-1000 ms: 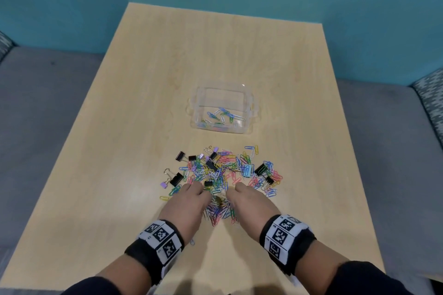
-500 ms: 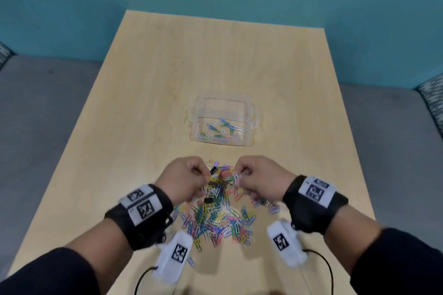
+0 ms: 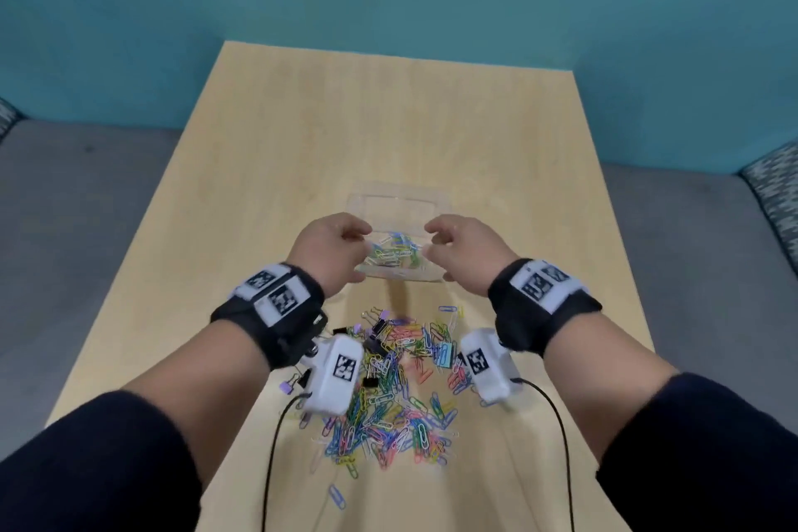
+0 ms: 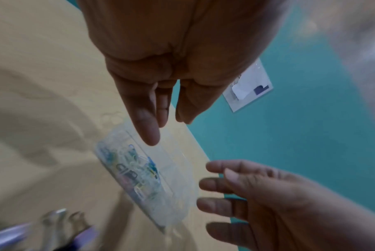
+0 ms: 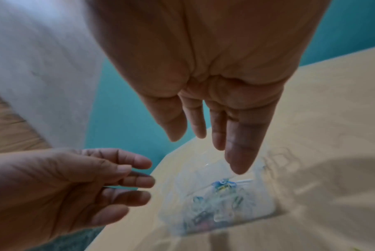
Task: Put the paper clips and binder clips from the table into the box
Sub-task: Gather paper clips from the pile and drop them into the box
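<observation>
A clear plastic box stands mid-table with several coloured paper clips lying in it. My left hand and right hand hover over its near side, left and right, a gap between them. Both hands have loosely spread fingers and hold nothing. The left wrist view shows the left hand's straight fingers above the box. The right wrist view shows the same for the right hand's fingers over the box. A big pile of paper clips with black binder clips lies nearer me.
The wooden table ends at a teal wall behind, and grey cushioned seating flanks both long sides. A purple binder clip lies at the pile's left edge. One stray paper clip lies near the front edge.
Both hands rose from the pile, where they pinched clips, and moved forward over the box. Their fingers have opened, and more clips lie in the box than before.
</observation>
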`<state>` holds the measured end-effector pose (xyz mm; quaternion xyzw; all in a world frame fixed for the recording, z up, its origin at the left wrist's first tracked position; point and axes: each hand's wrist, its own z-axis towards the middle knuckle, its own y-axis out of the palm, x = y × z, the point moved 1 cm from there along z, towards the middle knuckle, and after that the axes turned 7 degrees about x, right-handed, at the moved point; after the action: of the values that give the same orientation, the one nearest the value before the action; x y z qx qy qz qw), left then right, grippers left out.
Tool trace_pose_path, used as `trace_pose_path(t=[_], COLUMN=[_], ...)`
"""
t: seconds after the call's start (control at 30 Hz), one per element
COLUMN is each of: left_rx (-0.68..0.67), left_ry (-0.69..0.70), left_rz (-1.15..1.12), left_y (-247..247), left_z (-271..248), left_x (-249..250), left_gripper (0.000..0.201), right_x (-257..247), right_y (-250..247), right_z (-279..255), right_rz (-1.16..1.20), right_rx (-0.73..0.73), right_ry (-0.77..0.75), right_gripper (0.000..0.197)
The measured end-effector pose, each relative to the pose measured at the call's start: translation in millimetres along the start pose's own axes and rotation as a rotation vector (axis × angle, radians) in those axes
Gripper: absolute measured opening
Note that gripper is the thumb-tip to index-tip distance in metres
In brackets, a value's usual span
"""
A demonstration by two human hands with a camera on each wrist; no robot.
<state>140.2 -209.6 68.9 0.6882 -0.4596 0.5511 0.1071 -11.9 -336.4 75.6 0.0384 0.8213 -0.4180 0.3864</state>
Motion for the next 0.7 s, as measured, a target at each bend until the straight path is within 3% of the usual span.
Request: trace_pose_path(t=[0.07,0.17,0.23,0.3,0.37,0.5,0.57,0.7], left_rx=[0.016,-0.047,-0.221,-0.410,-0.496,-0.339,-0.203,-0.066], left_ry=[0.050,0.228,0.225,0.178,0.221,0.448,0.469,0.366], left_rz=[0.079,0.551,0.792,0.831,0.813,0.854,0.861,0.959], left_y=[-15.3,-31.5,-33.9,-30.8,-24.1,0.7,9.3,9.6], left_z=[-28.2,-91.1,-133.2,-165.9,-186.1,-192.3,-187.5,-179.3], left_x=[-22.8,-71.4,-106.9,-138.1,-161.5,-180.5,-168.2,-152.0], left_gripper=[0.018,0.005,0.020,0.024,0.018,0.007,0.005,0.045], right_x=[18.0,51.9,77.6,97.2,112.7,102.6,87.9,75.5], right_y=[3.9,27.3,49.8,70.8,88.7,109.5,113.5,111.1], right_z=[-35.5,-100.4,-140.3,-172.5,-190.6,-183.6,-176.3,-173.3], right_rz=[-0.134,-0.341,-0.474,-0.600,-0.647,-0.700,-0.685,-0.617], right_rx=[0.012,-0.113,-0.242,-0.326,-0.314,-0.199,-0.156,-0.030], right_ry=[-0.067,-0.203,-0.265,-0.300,-0.332,-0.505,-0.522,-0.331], right_gripper=[0.037,0.027,0.015,0.010,0.010,0.025,0.026,0.026])
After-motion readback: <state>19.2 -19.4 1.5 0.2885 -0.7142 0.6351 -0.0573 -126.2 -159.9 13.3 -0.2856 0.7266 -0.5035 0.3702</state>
